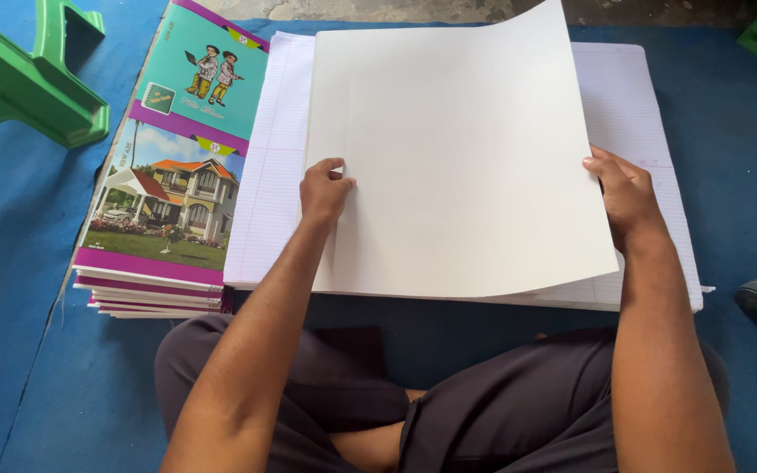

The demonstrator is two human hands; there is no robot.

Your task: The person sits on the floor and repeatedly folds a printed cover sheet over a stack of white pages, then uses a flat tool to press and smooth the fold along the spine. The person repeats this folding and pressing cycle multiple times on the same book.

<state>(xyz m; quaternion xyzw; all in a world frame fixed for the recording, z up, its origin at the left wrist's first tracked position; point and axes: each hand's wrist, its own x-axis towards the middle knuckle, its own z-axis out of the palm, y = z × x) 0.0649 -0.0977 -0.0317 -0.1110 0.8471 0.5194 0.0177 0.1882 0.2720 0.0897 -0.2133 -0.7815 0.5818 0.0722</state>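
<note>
A large blank white sheet lies curling over a stack of ruled paper on the blue floor mat. The left hand presses on the sheet; the right hand grips its right edge. A pile of colourful notebooks sits just left, near a green stool.

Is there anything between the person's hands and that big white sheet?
Nothing visible. The left hand rests directly on the white sheet, and the right hand grips its right edge, above the stack of ruled paper.
</note>
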